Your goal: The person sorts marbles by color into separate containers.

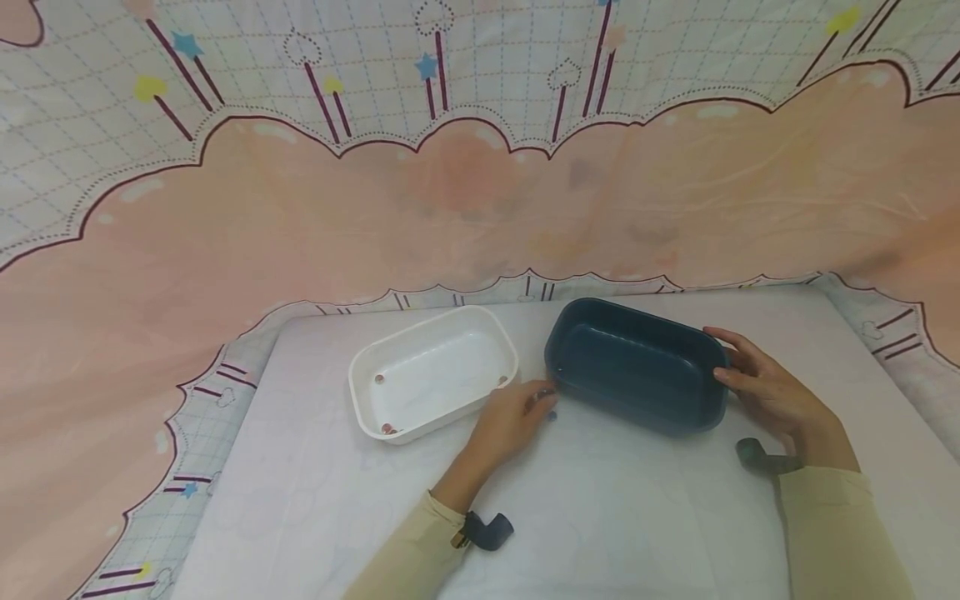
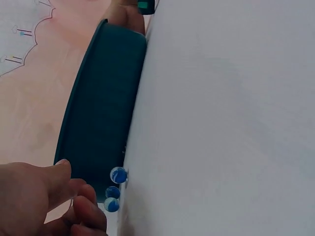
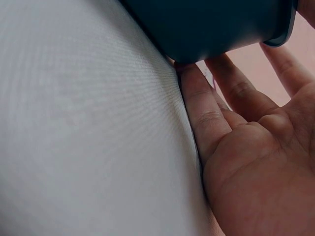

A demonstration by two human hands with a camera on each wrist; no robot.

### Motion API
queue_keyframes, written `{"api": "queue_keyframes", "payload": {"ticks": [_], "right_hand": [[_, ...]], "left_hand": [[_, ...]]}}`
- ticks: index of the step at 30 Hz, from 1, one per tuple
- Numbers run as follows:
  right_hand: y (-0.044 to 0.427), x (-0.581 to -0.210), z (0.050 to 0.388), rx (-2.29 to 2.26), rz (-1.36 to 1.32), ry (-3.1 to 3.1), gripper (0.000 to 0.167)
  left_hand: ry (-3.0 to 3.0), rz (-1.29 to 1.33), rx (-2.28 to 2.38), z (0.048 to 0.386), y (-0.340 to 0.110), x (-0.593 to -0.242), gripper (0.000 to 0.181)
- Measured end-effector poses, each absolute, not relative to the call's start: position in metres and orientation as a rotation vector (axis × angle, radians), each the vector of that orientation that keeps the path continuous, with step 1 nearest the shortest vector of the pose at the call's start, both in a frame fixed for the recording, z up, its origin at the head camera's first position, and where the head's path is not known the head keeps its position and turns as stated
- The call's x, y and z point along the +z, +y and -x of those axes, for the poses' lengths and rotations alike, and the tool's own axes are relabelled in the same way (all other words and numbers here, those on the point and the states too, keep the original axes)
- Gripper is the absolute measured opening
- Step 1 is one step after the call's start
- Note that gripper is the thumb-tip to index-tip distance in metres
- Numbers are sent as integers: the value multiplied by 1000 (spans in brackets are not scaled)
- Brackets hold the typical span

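Observation:
A dark blue plastic box (image 1: 637, 400) stands on the white table, its right end held by my right hand (image 1: 772, 387), thumb at the rim and fingers against the outer wall. In the right wrist view the fingers (image 3: 204, 110) touch the box's lower edge. My left hand (image 1: 513, 417) is at the box's left end, with loosely bent fingers. Close to its fingertips in the left wrist view lie blue-and-white marbles (image 2: 118, 175), beside the box's outer wall. Whether anything is hidden between those fingers is unclear.
Left of the dark box stands a white box (image 1: 442, 417) with a few small reddish marbles (image 1: 386, 428) in it. Both boxes rest on a white-covered table (image 1: 600, 517). A patterned curtain (image 1: 480, 200) hangs behind the table.

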State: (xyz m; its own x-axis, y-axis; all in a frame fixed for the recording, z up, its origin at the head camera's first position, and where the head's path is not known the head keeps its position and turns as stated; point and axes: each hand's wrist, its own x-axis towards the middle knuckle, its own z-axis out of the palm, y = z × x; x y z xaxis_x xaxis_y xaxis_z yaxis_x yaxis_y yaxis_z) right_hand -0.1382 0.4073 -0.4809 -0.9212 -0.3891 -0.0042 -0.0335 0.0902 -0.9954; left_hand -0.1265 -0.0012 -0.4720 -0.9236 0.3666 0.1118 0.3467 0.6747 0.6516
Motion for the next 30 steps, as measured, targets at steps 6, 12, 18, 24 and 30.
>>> {"api": "queue_keyframes", "payload": {"ticks": [6,12,18,24,30], "right_hand": [[408,-482,138,-1909,409,2102,67],[409,-483,139,-1894,373,2125,67],[408,-482,138,-1891,369,2125,67],[407,-480,138,-1894,377,2119,67],[407,-483,139,-1909,357,2141,66]], "left_hand": [[2828,-592,1087,126,-1,-476,36],[2846,-572,1027,127,1,-479,36],[2876,-580,973,129,2,-481,32],[2876,-576,986,127,2,-478,28],[2875,-558,989,125,3,-475,24]]}}
